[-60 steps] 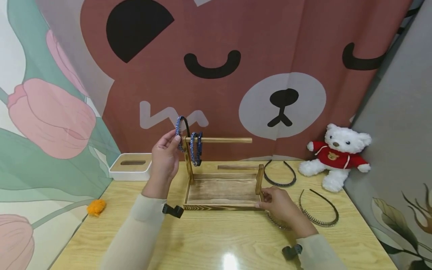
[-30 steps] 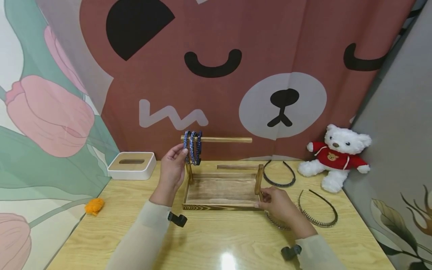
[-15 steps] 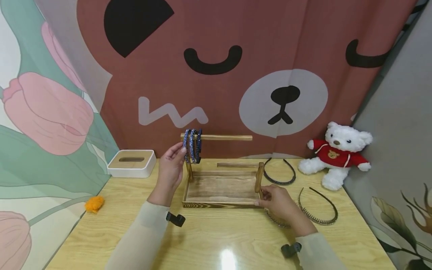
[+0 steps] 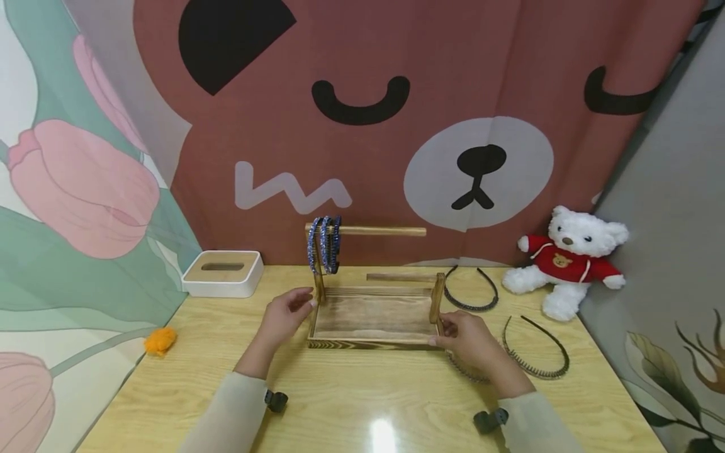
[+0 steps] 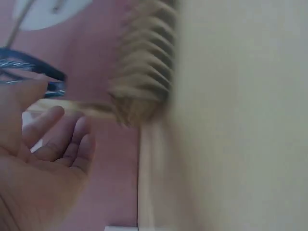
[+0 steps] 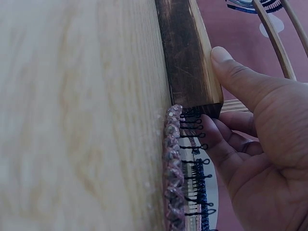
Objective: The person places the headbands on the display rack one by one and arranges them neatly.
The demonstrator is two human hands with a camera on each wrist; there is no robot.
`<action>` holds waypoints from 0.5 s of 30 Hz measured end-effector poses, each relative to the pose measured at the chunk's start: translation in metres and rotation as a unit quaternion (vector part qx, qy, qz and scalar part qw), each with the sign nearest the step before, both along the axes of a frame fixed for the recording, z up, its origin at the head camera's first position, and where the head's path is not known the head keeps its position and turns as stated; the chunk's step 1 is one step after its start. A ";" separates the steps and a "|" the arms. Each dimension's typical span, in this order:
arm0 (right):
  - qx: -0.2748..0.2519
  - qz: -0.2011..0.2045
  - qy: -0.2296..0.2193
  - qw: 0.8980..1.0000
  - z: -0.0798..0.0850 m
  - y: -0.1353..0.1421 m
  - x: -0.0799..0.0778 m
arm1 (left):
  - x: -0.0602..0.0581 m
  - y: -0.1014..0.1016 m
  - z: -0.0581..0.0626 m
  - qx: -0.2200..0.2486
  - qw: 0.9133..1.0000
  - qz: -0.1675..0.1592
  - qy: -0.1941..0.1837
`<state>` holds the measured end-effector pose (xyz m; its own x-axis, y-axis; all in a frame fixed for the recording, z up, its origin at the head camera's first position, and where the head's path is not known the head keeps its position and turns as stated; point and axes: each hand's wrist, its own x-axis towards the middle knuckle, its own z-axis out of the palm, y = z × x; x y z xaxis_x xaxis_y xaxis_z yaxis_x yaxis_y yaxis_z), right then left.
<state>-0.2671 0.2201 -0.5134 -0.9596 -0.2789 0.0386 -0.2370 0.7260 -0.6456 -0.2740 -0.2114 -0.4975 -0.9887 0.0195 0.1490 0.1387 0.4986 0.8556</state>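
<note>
Wooden rack [image 4: 374, 345] stands between right hand [image 4: 470, 340], fingers clamped on its edge, and left hand [image 4: 281, 318], fingers apart alongside.

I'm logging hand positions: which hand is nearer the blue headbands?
Left. The left hand is below the blue headbands, apart from them; the right hand grips the wooden rack at its opposite end.

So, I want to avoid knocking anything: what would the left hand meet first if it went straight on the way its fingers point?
Probably the left post of the wooden rack, just ahead of the left hand, though depth there is unclear.
</note>
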 end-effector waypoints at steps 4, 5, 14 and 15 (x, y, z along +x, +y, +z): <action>-0.001 -0.003 -0.002 1.000 -0.001 0.001 0.001 | 0.010 -0.006 -0.014 -0.126 0.991 -0.027 0.039; 0.000 -0.003 -0.003 1.000 -0.001 0.001 0.001 | 0.012 -0.007 -0.016 -0.142 0.988 -0.035 0.041; -0.001 -0.002 0.001 1.000 0.001 0.000 0.001 | 0.014 -0.012 -0.023 -0.176 0.980 -0.093 -0.007; -0.002 -0.001 0.001 1.000 0.001 0.000 0.001 | 0.015 -0.013 -0.024 -0.172 0.980 -0.094 -0.009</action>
